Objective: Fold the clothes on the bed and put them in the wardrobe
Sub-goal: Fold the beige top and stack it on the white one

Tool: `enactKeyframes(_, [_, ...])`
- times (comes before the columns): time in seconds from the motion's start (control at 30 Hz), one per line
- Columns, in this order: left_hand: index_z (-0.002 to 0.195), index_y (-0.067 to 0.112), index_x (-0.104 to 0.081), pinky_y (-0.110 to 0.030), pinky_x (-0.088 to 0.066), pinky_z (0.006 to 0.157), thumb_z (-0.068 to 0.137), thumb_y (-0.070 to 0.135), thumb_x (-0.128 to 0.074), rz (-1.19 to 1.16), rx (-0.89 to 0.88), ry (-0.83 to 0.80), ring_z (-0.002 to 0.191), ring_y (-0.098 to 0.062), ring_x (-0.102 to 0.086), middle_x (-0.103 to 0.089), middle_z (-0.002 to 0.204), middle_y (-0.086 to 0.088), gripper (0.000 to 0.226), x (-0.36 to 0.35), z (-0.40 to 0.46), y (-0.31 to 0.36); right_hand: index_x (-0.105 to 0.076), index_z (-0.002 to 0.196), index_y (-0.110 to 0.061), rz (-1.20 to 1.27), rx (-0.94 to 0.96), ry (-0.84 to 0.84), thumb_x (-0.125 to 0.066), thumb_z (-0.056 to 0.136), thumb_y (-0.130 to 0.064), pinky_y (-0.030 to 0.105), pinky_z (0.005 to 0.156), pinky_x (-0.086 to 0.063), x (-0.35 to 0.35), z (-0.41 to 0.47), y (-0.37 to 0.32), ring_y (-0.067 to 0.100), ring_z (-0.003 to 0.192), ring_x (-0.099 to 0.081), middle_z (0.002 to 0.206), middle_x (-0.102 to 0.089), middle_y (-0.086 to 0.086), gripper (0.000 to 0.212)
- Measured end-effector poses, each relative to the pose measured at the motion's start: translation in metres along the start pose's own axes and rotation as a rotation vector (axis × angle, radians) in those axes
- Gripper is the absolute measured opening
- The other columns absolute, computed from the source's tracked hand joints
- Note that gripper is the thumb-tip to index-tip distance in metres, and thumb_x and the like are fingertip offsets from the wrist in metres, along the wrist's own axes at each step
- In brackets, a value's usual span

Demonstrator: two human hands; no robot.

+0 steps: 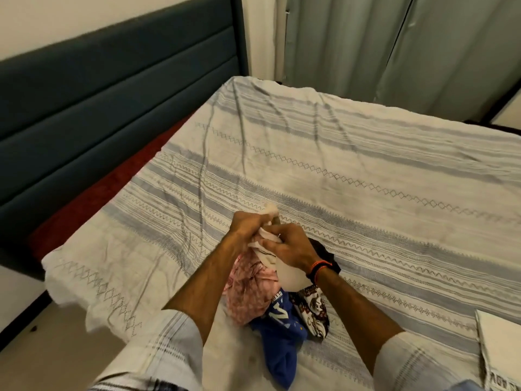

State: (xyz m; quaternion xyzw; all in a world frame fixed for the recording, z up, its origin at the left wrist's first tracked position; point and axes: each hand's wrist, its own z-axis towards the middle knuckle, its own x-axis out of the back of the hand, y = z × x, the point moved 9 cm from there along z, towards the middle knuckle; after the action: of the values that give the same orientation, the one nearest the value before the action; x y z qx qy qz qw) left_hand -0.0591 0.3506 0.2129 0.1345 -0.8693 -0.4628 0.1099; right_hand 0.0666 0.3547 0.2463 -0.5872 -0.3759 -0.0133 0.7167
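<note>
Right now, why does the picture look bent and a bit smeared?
Head view: the wide lens bows the headboard and the bed edges; the hands, left hand and right hand, are soft with motion blur round the pale cloth; the light is dim and warm, no glare.
</note>
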Motion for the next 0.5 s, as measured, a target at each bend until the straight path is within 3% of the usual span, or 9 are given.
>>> enactKeyframes(0.07, [0.075, 0.001, -0.067, -0.035, -0.049, 0.065, 0.072, 0.001, -0.074, 0.091, -0.079, 0.017, 0.071, -0.023, -0.061, -0.064, 0.071, -0.012, 0.008, 0.004, -0.01, 0.006, -0.075, 0.099, -0.019, -0.022, 0.033, -0.049, -0.075, 0.083, -0.033, 0.026, 0.065, -0.049, -0.007, -0.012, -0.01, 0.006, 0.066, -0.059, 0.075, -0.068, -0.008, 0.02])
enactKeyframes(0.17, [0.08, 0.008, -0.07, -0.024, -0.048, 0.06, 0.088, -0.001, -0.062, 0.144, -0.195, 0.046, 0.068, -0.019, -0.06, -0.067, 0.074, -0.007, 0.015, 0.014, -0.026, 0.021, -0.073, 0.111, -0.023, 0.147, -0.03, -0.125, -0.08, 0.08, -0.025, 0.025, 0.081, -0.057, -0.011, -0.026, -0.014, 0.002, 0.08, -0.068, 0.094, -0.075, -0.006, 0.031])
enactKeyframes(0.3, [0.095, 0.01, -0.074, -0.034, -0.052, 0.082, 0.094, 0.013, -0.058, 0.291, -0.412, 0.188, 0.085, -0.02, -0.063, -0.073, 0.094, -0.011, 0.017, 0.034, -0.055, 0.062, -0.071, 0.09, -0.021, 0.164, -0.079, 0.164, -0.083, 0.077, -0.022, 0.039, 0.075, -0.06, 0.025, -0.033, -0.008, 0.009, 0.071, -0.07, 0.08, -0.073, -0.007, 0.018])
enactKeyframes(0.37, [0.099, 0.01, -0.075, -0.032, -0.05, 0.086, 0.095, 0.019, -0.059, 0.381, -0.508, 0.221, 0.089, -0.018, -0.065, -0.074, 0.096, -0.006, 0.019, 0.036, -0.076, 0.085, -0.061, 0.1, -0.021, 0.08, -0.079, 0.254, -0.083, 0.075, -0.03, 0.037, 0.074, -0.057, 0.043, -0.035, -0.011, 0.01, 0.077, -0.065, 0.091, -0.067, -0.006, 0.034])
enactKeyframes(0.43, [0.101, 0.012, -0.075, -0.027, -0.05, 0.086, 0.095, 0.026, -0.061, 0.483, -0.589, 0.213, 0.092, -0.015, -0.065, -0.073, 0.095, 0.0, 0.021, 0.031, -0.097, 0.107, -0.051, 0.119, -0.022, -0.027, -0.037, 0.229, -0.081, 0.074, -0.04, 0.035, 0.079, -0.053, 0.047, -0.032, -0.022, 0.012, 0.091, -0.059, 0.11, -0.056, -0.005, 0.056])
enactKeyframes(0.5, [0.103, 0.013, -0.075, -0.023, -0.047, 0.084, 0.095, 0.029, -0.062, 0.542, -0.648, 0.214, 0.091, -0.011, -0.063, -0.07, 0.093, 0.004, 0.022, 0.025, -0.118, 0.125, -0.047, 0.129, -0.023, -0.079, 0.01, 0.229, -0.076, 0.077, -0.048, 0.034, 0.083, -0.049, 0.05, -0.027, -0.036, 0.013, 0.1, -0.053, 0.119, -0.049, -0.002, 0.065])
